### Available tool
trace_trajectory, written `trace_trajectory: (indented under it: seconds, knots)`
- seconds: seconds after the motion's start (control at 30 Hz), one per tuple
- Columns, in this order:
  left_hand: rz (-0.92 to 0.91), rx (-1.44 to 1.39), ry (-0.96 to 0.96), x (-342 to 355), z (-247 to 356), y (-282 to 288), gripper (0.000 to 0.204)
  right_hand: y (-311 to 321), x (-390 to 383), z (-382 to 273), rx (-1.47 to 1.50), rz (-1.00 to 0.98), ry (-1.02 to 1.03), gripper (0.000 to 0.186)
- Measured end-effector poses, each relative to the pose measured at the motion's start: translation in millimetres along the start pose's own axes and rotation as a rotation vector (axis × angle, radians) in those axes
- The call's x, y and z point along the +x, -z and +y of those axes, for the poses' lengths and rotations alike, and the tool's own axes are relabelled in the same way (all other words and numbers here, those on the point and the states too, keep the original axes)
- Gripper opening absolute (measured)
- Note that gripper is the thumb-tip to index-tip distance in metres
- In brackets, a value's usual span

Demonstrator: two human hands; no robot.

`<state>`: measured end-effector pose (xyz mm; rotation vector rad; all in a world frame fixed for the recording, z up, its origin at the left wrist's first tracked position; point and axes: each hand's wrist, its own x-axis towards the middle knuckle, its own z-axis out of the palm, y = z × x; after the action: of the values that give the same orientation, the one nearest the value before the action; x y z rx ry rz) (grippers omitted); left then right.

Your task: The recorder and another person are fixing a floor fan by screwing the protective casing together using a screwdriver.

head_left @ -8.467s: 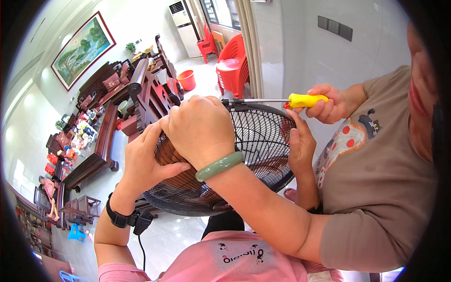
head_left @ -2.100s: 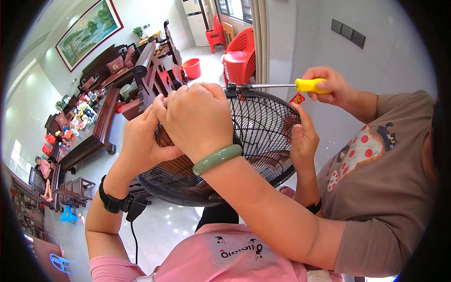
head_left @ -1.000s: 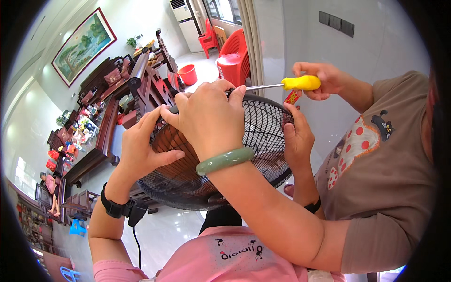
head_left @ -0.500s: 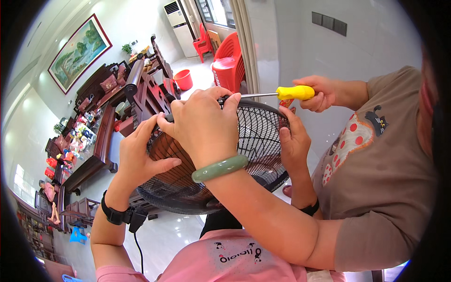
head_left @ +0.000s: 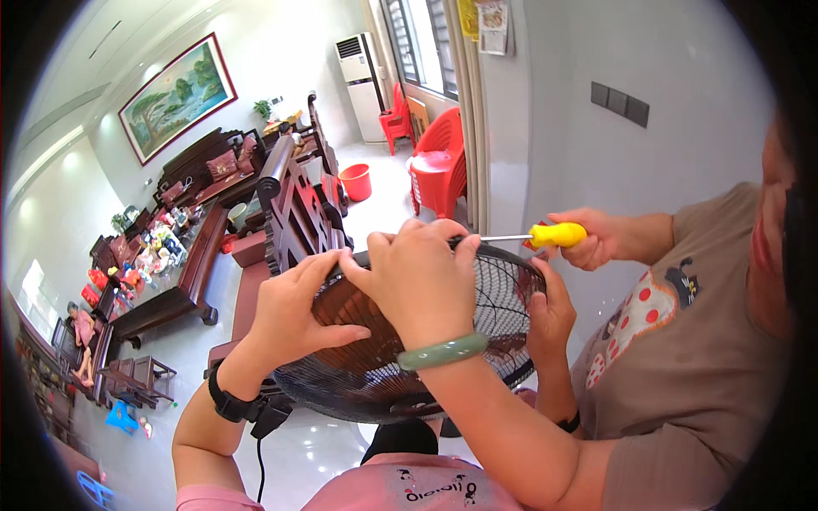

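Observation:
A round black fan [head_left: 375, 396] with a wire grille is held upright in front of me. My left hand [head_left: 294, 311] is closed on its upper left rim, fingers over the edge and thumb in front of the grille. My right hand [head_left: 552, 319] grips the rim at the right, partly behind the wire. A co-worker's left hand [head_left: 422, 281], wearing a green bangle [head_left: 443, 351], reaches across my chest and presses on the top rim. The co-worker's right hand [head_left: 596, 243] holds a yellow-handled screwdriver [head_left: 558, 234], its shaft pointing at the top rim; its tip is hidden by fingers.
The co-worker in a brown shirt [head_left: 682, 358] stands close on my right. Behind the fan are carved dark wooden furniture [head_left: 290, 204], a red bucket [head_left: 356, 181] and stacked red chairs [head_left: 439, 166]. A cluttered table [head_left: 183, 272] and a seated person [head_left: 83, 332] are at the left.
My view has shifted, so the fan and all hands appear lower and further right. The grips on the fan and the screwdriver at its top rim look the same.

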<state>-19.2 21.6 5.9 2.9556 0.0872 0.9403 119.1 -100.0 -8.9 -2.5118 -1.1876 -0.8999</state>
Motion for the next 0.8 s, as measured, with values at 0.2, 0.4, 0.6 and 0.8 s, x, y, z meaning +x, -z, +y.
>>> trace_trajectory:
  seconds: [0.2,0.4,0.6,0.8]
  knots:
    - [0.014,-0.016,-0.003,3.7,5.5,0.1,0.088,5.0,-4.1,4.9,0.07,0.05,-0.034,0.033]
    - [-0.03,0.007,0.077,-2.1,6.4,3.9,0.09,-6.8,-2.0,1.5,-0.357,0.009,0.078,0.025]
    - [-0.023,0.036,0.07,-3.1,5.1,3.8,0.093,-11.4,0.5,-1.7,-0.135,0.032,0.035,0.023]
    - [-0.014,-0.026,0.027,7.3,13.3,-0.6,0.094,12.0,-1.3,21.6,-0.05,0.04,0.159,0.035]
